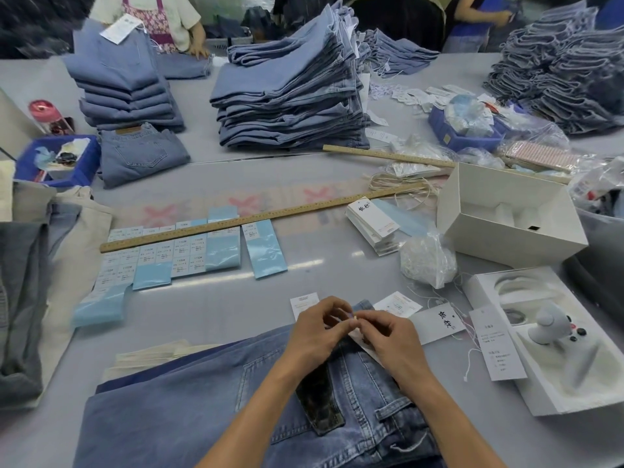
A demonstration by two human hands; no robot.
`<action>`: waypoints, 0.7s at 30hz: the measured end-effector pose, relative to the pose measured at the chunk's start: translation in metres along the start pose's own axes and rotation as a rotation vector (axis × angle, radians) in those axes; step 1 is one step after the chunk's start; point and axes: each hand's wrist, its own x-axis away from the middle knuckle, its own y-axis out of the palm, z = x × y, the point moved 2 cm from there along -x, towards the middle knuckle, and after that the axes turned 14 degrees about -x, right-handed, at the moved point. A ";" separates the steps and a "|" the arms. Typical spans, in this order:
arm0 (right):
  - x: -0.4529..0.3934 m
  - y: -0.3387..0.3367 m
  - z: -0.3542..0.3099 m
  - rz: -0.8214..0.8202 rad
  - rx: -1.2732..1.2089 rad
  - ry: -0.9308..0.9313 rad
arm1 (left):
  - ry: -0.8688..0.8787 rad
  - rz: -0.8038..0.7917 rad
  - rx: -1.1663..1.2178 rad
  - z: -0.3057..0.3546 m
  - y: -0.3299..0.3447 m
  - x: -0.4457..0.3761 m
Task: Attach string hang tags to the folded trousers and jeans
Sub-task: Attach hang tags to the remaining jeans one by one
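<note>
Nearest, a folded pair of jeans (209, 400) lies on the grey table (337, 271), waistband toward the hands. Above the waistband, the left hand (315, 332) and right hand (388, 336) meet fingertip to fingertip, each grip curled tight and pinching a small white piece between them; whether it is string or tag end cannot be told. A white hang tag (366, 347) lies under the right hand on the denim. Just beyond to the right lie loose hang tags (439, 324). Farther off, a wooden ruler (256, 217) crosses blue label strips (216, 251), and stacks of folded jeans (290, 92) stand behind.
</note>
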 end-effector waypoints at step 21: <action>-0.024 0.086 0.010 -0.490 0.893 -0.247 | 0.011 0.286 -0.705 -0.105 -0.043 0.062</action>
